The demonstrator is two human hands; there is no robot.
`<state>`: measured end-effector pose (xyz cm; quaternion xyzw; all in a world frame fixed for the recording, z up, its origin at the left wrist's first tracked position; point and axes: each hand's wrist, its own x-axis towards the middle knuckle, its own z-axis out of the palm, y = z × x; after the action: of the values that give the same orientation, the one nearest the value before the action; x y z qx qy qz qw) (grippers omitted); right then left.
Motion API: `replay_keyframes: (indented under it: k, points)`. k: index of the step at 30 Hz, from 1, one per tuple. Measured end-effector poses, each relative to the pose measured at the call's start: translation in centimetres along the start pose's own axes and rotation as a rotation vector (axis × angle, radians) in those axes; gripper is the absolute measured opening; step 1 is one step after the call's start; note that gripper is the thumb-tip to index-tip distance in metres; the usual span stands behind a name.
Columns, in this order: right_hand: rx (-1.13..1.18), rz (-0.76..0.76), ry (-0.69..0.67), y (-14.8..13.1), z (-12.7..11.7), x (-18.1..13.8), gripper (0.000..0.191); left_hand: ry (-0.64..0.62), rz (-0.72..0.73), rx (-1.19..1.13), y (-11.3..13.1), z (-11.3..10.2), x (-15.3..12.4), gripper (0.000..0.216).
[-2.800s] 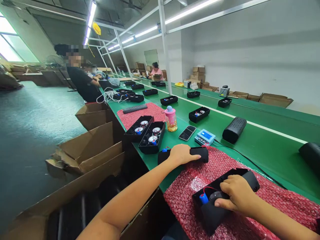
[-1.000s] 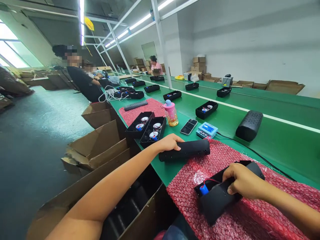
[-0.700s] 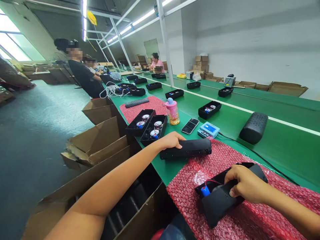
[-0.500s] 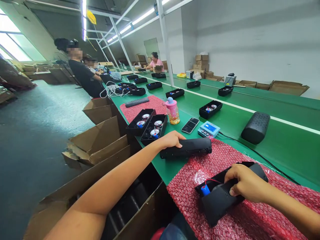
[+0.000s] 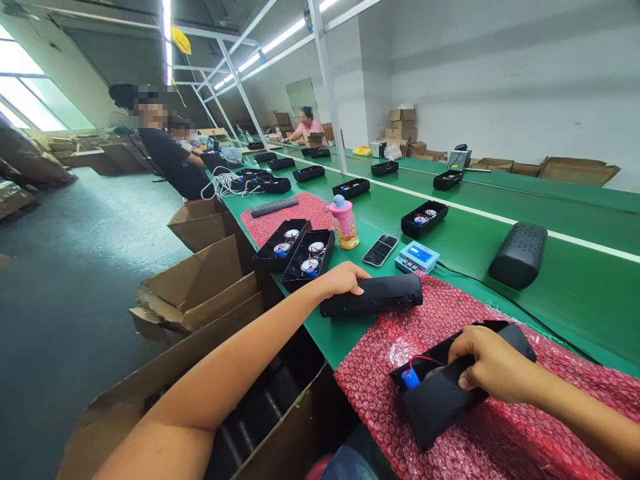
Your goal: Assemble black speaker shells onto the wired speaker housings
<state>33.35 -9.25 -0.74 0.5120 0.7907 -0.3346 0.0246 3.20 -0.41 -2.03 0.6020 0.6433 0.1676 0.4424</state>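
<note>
My left hand grips the left end of a long black speaker housing that lies partly on the green bench and partly on a red bubble-wrap mat. My right hand holds an open black speaker shell on the same mat, fingers curled over its black cover. A blue battery with red wire shows at the shell's left end.
Two open black shells with round drivers stand left of my left hand. A pink bottle, a phone and a blue tester sit behind. A finished black speaker lies right. Cardboard boxes line the floor. Other people work farther along.
My left hand slid from the housing's middle to its left end, and the housing now lies closed side up. My right hand shifted its grip on the open shell.
</note>
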Motion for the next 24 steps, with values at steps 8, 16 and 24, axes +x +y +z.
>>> replay_keyframes:
  k: [8,16,24]
  points:
    - [0.007,0.004,0.004,0.01,-0.02,-0.04,0.023,0.021,-0.011,0.018,0.45,0.03,-0.17,0.045]
    - [0.000,-0.029,0.008,0.07,-0.02,-0.12,0.022,0.019,-0.009,0.006,0.40,0.07,-0.20,0.043]
    - [0.000,-0.022,0.018,0.04,-0.03,-0.16,0.022,0.024,-0.004,0.021,0.45,0.10,-0.20,0.045]
